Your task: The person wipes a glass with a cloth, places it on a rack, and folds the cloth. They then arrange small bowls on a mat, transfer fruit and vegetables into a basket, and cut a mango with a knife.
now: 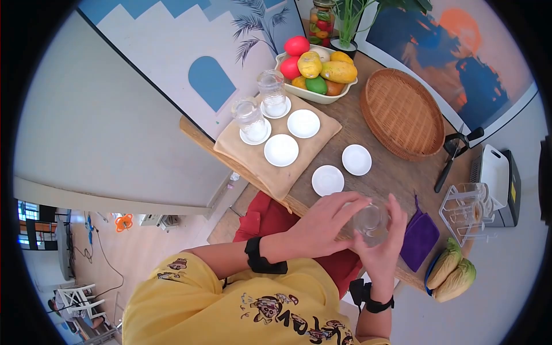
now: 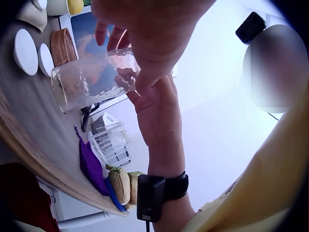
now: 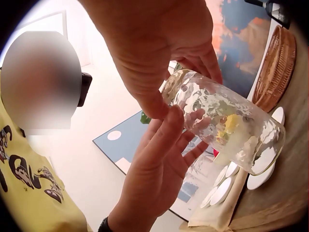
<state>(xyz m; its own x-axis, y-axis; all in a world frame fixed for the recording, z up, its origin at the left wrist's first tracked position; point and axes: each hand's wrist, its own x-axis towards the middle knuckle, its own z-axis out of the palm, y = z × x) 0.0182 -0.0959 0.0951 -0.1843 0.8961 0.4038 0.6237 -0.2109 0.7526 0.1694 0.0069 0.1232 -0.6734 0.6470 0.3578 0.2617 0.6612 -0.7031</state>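
Note:
A clear textured drinking glass (image 1: pixel 371 221) is held up between both hands, over the near edge of the table (image 1: pixel 379 178). My left hand (image 1: pixel 325 224) and my right hand (image 1: pixel 382 250) both curl their fingers around its base end. In the right wrist view the glass (image 3: pixel 227 121) is tilted, its open rim pointing down toward the table. Close beyond it lie two white saucers, one nearer (image 1: pixel 328 180) and one farther (image 1: pixel 356 160). On a beige cloth (image 1: pixel 307 155), two similar glasses, a front one (image 1: pixel 248 118) and a back one (image 1: pixel 272 89), stand on saucers beside two bare saucers.
A fruit dish (image 1: pixel 319 95) stands at the back, left of round wicker trays (image 1: pixel 402 112). To the right are a black-handled tool (image 1: pixel 454 146), a rack (image 1: pixel 460 215) with glasses, and a white-and-black appliance (image 1: pixel 500 172). A purple pouch (image 1: pixel 420 241) and cabbages (image 1: pixel 451 273) lie at the near right.

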